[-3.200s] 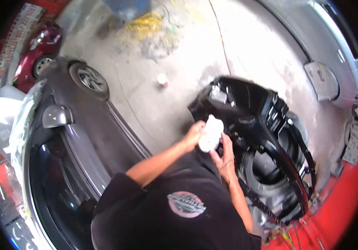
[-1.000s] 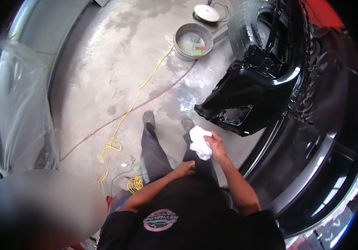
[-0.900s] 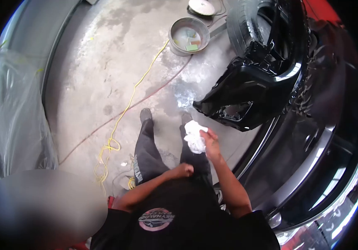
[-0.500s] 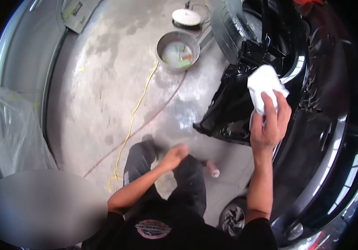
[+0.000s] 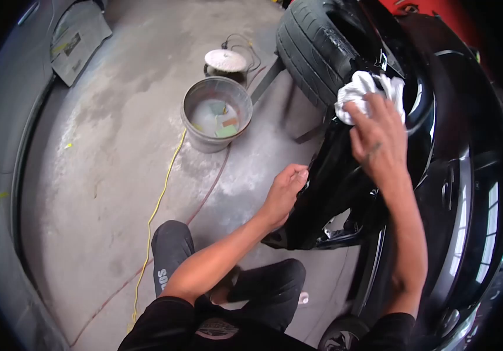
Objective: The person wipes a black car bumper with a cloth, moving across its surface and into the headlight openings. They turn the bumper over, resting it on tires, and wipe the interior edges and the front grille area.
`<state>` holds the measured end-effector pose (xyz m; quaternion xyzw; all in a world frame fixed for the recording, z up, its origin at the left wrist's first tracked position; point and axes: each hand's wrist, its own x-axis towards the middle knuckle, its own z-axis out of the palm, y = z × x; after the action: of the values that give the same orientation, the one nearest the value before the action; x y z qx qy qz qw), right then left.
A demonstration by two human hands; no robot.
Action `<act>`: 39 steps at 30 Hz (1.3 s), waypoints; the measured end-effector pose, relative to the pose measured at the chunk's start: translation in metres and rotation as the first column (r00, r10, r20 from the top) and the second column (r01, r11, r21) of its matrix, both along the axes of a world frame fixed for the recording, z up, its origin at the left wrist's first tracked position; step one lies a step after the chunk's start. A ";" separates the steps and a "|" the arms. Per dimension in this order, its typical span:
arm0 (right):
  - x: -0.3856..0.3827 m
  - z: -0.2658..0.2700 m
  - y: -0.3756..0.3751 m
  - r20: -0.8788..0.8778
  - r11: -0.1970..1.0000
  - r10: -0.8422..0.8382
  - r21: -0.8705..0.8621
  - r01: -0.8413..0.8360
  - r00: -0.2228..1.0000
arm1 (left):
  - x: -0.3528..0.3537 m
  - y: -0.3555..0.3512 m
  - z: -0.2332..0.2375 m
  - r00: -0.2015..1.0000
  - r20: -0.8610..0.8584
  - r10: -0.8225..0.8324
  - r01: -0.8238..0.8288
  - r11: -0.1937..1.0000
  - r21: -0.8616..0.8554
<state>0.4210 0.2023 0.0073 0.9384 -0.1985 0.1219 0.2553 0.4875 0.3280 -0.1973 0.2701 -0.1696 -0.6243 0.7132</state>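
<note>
My right hand (image 5: pixel 377 137) is closed on a crumpled white cloth (image 5: pixel 357 93), which rests against the upper part of a glossy black bumper (image 5: pixel 336 199). At the bumper's near left edge is my left hand (image 5: pixel 285 196), its thumb and fingers curled together on that edge. The fingertips' far side is hidden by the panel. Behind the bumper's upper end stands a black tyre (image 5: pixel 304 52), close to the cloth.
A grey bucket (image 5: pixel 210 140) holds cloudy water and coloured pads. Beyond it sits a round white-topped device (image 5: pixel 226 60) with a cord. A yellow cord (image 5: pixel 161 202) and a reddish hose (image 5: pixel 207 202) cross the floor. Cars flank me: black (image 5: pixel 468 175), grey (image 5: pixel 5 117).
My left hand has moved from over my lap up to the bumper's edge. The right hand has brought the cloth onto the upper bumper, and the view has shifted.
</note>
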 end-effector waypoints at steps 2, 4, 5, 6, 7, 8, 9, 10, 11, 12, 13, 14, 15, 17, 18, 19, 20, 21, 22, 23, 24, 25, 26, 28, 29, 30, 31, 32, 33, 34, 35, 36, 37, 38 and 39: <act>0.007 -0.023 0.013 0.011 0.994 0.103 -0.047 -0.102 0.995 | -0.003 -0.005 -0.013 1.000 -0.025 -0.004 0.005 1.000 0.030; 0.005 -0.026 0.009 -0.001 0.984 0.178 -0.020 -0.178 0.984 | 0.007 -0.004 -0.029 0.994 -0.059 -0.088 0.083 0.994 -0.075; -0.002 -0.016 0.001 0.024 0.974 0.216 0.058 -0.217 0.976 | 0.010 -0.005 -0.034 0.980 -0.106 -0.168 0.151 0.977 -0.151; -0.007 -0.011 -0.008 0.051 0.975 0.214 0.047 -0.217 0.975 | 0.010 -0.010 -0.034 0.980 -0.093 -0.178 0.158 0.970 -0.185; -0.013 -0.007 -0.014 0.071 0.976 0.208 0.047 -0.211 0.976 | 0.007 -0.012 -0.032 0.984 -0.096 -0.153 0.132 0.972 -0.193; -0.020 -0.010 -0.026 0.174 0.976 0.215 0.000 -0.218 0.961 | 0.006 -0.011 -0.033 0.986 -0.108 -0.125 0.102 0.976 -0.194; -0.020 -0.005 -0.034 0.200 0.965 0.146 0.186 -0.184 0.969 | 0.006 -0.006 -0.043 0.985 -0.119 -0.128 0.102 0.973 -0.207; -0.013 0.003 -0.039 0.241 0.978 0.011 0.198 -0.060 0.971 | 0.009 -0.003 -0.054 0.982 -0.104 -0.157 0.130 0.965 -0.227; -0.006 0.008 -0.039 0.282 0.973 -0.131 0.221 0.068 0.951 | 0.011 0.001 -0.066 0.978 -0.086 -0.190 0.164 0.957 -0.240; 0.008 0.013 -0.026 0.338 1.000 0.010 0.021 -0.018 0.941 | 0.008 0.009 -0.082 0.974 -0.101 -0.203 0.175 0.955 -0.239; 0.029 0.020 -0.010 0.357 0.977 0.166 -0.184 -0.105 0.919 | 0.004 0.016 -0.099 0.972 -0.023 -0.232 0.223 0.953 -0.205; 0.044 0.022 0.006 0.176 0.910 0.240 -0.383 -0.158 0.955 | 0.002 0.020 -0.112 0.964 0.050 -0.260 0.264 0.950 -0.166; 0.052 0.019 0.012 -0.072 0.883 0.214 -0.413 -0.225 0.974 | 0.001 0.023 -0.122 0.962 0.022 -0.273 0.273 0.949 -0.161; 0.033 -0.034 0.005 -0.402 0.965 0.002 -0.240 -0.107 0.916 | -0.002 0.034 -0.140 0.850 -0.008 -0.527 0.506 0.819 -0.272; 0.026 -0.054 0.022 -0.378 0.936 0.126 -0.261 -0.237 0.917 | 0.000 0.036 -0.142 0.845 -0.073 -0.530 0.487 0.818 -0.306; 0.012 -0.069 0.031 -0.415 0.975 0.095 -0.144 -0.168 0.905 | -0.001 0.035 -0.143 0.835 -0.097 -0.542 0.490 0.812 -0.317; -0.002 -0.092 0.047 -0.464 0.961 0.085 -0.196 -0.196 0.882 | -0.002 0.031 -0.145 0.825 -0.135 -0.548 0.487 0.812 -0.321; -0.015 -0.114 0.068 -0.478 0.981 0.113 -0.084 -0.173 0.871 | -0.003 0.028 -0.149 0.812 -0.171 -0.557 0.490 0.812 -0.319; -0.028 -0.138 0.088 -0.519 0.986 0.109 -0.051 -0.158 0.848 | -0.004 0.025 -0.157 0.791 -0.226 -0.569 0.486 0.808 -0.332; -0.037 -0.154 0.111 -0.511 0.995 0.104 0.054 -0.089 0.854 | -0.010 0.019 -0.169 0.731 -0.320 -0.602 0.464 0.783 -0.414; -0.054 -0.171 0.125 -0.550 0.980 0.132 0.198 -0.025 0.824 | -0.013 0.016 -0.174 0.719 -0.385 -0.578 0.444 0.809 -0.385; -0.068 -0.186 0.142 -0.534 0.937 0.216 0.349 -0.020 0.818 | -0.017 0.017 -0.179 0.704 -0.449 -0.550 0.425 0.833 -0.354; -0.079 -0.204 0.161 -0.494 0.868 0.259 0.497 0.025 0.830 | -0.025 0.018 -0.194 0.668 -0.581 -0.464 0.352 0.886 -0.303; -0.066 -0.206 0.200 -0.453 0.783 0.330 0.621 0.027 0.828 | 0.004 0.037 -0.183 0.845 -0.235 -0.481 0.411 0.864 -0.290; -0.065 -0.207 0.212 -0.422 0.773 0.324 0.635 0.021 0.847 | 0.006 0.048 -0.186 0.911 -0.114 -0.396 0.362 0.901 -0.239; -0.061 -0.207 0.213 -0.295 0.811 0.244 0.585 -0.028 0.924 | 0.007 0.063 -0.186 0.935 -0.154 -0.320 0.286 0.936 -0.207; -0.056 -0.205 0.212 -0.155 0.848 0.162 0.526 -0.058 0.974 | 0.002 0.086 -0.180 0.927 -0.160 -0.339 0.306 0.931 -0.198; -0.049 -0.203 0.209 -0.006 0.891 0.077 0.449 -0.066 0.997 | -0.002 0.109 -0.171 0.891 -0.367 -0.269 0.192 0.953 -0.233; -0.041 -0.207 0.209 0.080 0.928 -0.034 0.372 0.001 0.996 | -0.001 0.124 -0.161 0.808 -0.556 -0.195 0.066 0.968 -0.243; -0.033 -0.219 0.217 0.066 0.901 -0.078 0.433 0.042 0.995 | -0.001 0.136 -0.152 0.812 -0.547 -0.202 0.081 0.968 -0.238; -0.025 -0.232 0.227 0.054 0.867 -0.121 0.491 0.079 0.991 | -0.002 0.146 -0.142 0.891 -0.435 -0.127 0.058 0.984 -0.167; -0.016 -0.233 0.237 0.068 0.844 -0.154 0.528 0.096 0.986 | -0.001 0.149 -0.137 0.952 -0.302 -0.055 0.022 0.994 -0.111; -0.026 -0.233 0.239 0.087 0.847 -0.158 0.525 0.090 0.984 | 0.008 0.141 -0.141 0.957 -0.284 -0.062 0.029 0.993 -0.117; -0.047 -0.230 0.237 0.156 0.861 -0.141 0.506 0.044 0.978 | 0.024 0.127 -0.148 0.949 -0.311 -0.054 0.038 0.998 -0.058; -0.072 -0.230 0.238 0.219 0.873 -0.127 0.488 0.004 0.967 | 0.039 0.110 -0.155 0.939 -0.341 -0.047 0.052 0.999 0.006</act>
<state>0.3491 0.4402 -0.2226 0.9427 -0.2845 0.1740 -0.0096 0.5267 0.4385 -0.3523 0.1590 -0.0459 -0.6805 0.7138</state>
